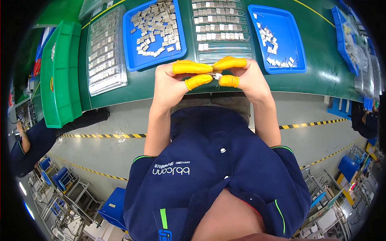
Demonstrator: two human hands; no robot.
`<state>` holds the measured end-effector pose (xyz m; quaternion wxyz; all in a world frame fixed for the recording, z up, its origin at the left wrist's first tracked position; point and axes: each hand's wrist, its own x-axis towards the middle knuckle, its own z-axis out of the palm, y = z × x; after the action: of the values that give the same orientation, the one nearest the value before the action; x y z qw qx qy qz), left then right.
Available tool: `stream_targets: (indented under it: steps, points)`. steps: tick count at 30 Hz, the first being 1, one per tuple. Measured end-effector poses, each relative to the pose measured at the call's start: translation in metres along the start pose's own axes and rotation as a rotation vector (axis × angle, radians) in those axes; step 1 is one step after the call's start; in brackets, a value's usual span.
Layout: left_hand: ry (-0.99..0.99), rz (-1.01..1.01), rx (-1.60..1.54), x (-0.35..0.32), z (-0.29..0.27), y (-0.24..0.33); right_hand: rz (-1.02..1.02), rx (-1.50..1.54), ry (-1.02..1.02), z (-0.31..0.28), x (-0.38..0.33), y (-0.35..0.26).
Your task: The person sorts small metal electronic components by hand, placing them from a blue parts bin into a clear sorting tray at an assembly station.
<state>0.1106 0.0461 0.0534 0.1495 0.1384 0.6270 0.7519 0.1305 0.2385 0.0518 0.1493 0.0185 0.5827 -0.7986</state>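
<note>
Fingers (197,82) pinch a connector (217,76) beyond the shirt's (209,132) white lettering (171,171)

My left forearm (159,124) and my right forearm (267,120) are bare, and they reach forward from my short sleeves, with both wrists turned inward. My left hand (171,83) makes a pinch with the thumb and a finger, both in yellow covers (193,67). My right hand (253,80) faces it in a similar pinch, also with yellow covers, so the fingertips of both hands are very near to each other.
</note>
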Motion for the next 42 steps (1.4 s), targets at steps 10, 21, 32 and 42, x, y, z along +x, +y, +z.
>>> stream_targets:
  steps: [10, 21, 32, 42]
  points:
    - [0.025, -0.136, -0.181, -0.009, 0.005, -0.023, 0.111, 0.079, -0.053, -0.004, -0.003, 0.013]
    - [0.461, 0.025, -0.063, -0.009, -0.011, -0.040, -0.489, -0.975, 0.369, 0.003, 0.036, 0.024]
    - [0.752, 0.164, 0.328, -0.030, -0.070, -0.041, -0.656, -1.357, 0.460, -0.005, 0.048, 0.045]
    - [0.504, 0.060, 1.203, 0.019, -0.088, -0.017, -0.519, -1.146, 0.633, -0.039, 0.043, 0.026]
